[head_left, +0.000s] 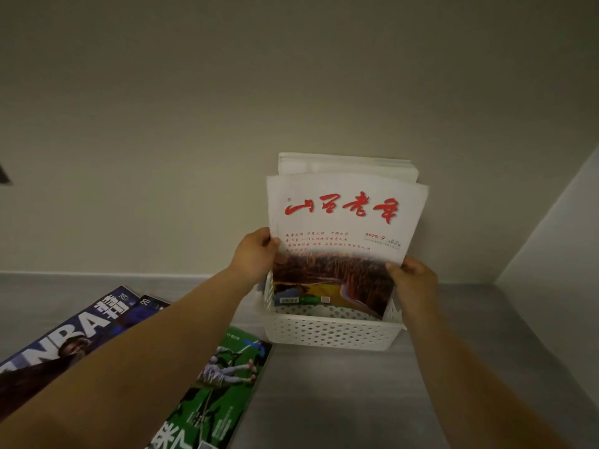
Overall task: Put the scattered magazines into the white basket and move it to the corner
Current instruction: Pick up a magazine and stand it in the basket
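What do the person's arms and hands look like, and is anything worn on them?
The left hand and right hand are bare: no glove, ring or watch shows. The left forearm and right forearm are bare too; no sleeve comes into view before the picture's edge.

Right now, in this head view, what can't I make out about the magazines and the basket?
Head view only.
Rear magazines: covers hidden by the red-titled magazine; only top edges show.
White basket floor: hidden by that magazine.
NBA magazine: cut by the left edge, crossed by the left forearm.
Green magazine: cut by the bottom edge.
Cover small print: too small.
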Action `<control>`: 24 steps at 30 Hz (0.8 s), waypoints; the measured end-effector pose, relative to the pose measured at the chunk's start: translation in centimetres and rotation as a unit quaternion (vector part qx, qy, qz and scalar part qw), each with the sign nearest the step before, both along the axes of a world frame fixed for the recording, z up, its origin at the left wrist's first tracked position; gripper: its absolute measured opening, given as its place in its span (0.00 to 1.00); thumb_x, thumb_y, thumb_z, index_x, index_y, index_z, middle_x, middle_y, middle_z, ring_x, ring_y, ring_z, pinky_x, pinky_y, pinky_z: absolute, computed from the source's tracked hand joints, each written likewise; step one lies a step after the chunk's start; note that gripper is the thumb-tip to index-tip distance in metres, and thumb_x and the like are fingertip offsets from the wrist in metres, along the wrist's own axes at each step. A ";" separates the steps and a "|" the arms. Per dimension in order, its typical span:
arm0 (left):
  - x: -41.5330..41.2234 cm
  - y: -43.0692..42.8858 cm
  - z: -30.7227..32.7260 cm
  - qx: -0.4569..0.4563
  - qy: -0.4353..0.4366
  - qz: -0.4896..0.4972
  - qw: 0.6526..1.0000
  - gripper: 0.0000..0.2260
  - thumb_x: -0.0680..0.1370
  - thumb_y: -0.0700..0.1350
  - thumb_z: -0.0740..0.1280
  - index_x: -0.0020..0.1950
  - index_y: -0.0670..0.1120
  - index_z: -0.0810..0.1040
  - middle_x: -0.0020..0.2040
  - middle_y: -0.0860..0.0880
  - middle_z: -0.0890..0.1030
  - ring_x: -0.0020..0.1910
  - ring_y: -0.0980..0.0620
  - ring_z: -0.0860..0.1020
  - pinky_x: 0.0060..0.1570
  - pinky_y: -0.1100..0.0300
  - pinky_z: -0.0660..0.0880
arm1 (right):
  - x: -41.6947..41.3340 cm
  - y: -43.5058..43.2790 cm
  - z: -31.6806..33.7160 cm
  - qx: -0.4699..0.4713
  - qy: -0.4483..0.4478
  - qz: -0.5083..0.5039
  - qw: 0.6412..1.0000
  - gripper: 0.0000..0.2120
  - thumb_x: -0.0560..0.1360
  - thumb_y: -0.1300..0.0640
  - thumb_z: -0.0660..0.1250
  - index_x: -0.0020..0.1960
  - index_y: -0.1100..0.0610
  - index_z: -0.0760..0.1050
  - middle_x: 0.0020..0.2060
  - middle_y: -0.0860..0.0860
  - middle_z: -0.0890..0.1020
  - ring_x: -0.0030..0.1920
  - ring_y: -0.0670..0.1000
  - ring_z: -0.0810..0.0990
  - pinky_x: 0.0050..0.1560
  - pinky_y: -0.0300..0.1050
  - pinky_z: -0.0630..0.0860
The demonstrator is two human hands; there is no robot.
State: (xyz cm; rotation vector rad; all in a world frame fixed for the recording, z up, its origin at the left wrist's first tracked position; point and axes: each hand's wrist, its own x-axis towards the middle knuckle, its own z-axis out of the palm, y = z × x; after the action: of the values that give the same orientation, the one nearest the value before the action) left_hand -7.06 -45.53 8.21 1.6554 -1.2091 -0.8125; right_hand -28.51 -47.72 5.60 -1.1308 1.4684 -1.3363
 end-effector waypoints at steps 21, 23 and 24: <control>-1.1 -3.8 -0.6 -0.067 -0.159 0.018 0.985 0.15 0.78 0.38 0.54 0.65 0.44 0.64 0.59 0.44 0.75 0.50 0.49 0.74 0.44 0.64 0.69 | 1.8 -3.4 -1.0 0.014 0.034 0.063 0.997 0.26 0.74 0.68 0.59 0.68 0.54 0.58 0.65 0.57 0.69 0.66 0.58 0.68 0.64 0.56 0.68; -1.0 -4.0 -0.4 -0.068 -0.139 0.012 0.988 0.15 0.78 0.38 0.52 0.65 0.45 0.65 0.56 0.48 0.74 0.42 0.55 0.73 0.35 0.74 0.69 | 1.6 -3.4 -1.0 0.014 0.040 0.067 0.997 0.26 0.74 0.69 0.59 0.68 0.54 0.58 0.65 0.57 0.69 0.66 0.58 0.68 0.64 0.56 0.68; -1.0 -3.9 -0.4 -0.064 -0.121 0.009 0.991 0.15 0.79 0.39 0.52 0.65 0.45 0.65 0.55 0.49 0.73 0.41 0.57 0.73 0.32 0.78 0.68 | 1.5 -3.4 -1.1 0.014 0.042 0.068 0.997 0.26 0.74 0.69 0.59 0.68 0.54 0.59 0.65 0.57 0.70 0.66 0.57 0.68 0.64 0.56 0.67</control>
State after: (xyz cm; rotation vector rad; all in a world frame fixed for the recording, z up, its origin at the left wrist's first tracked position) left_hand -8.05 -49.44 7.80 1.6900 -1.3809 -0.5224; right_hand -26.99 -51.12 4.54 -1.2588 1.4385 -1.1833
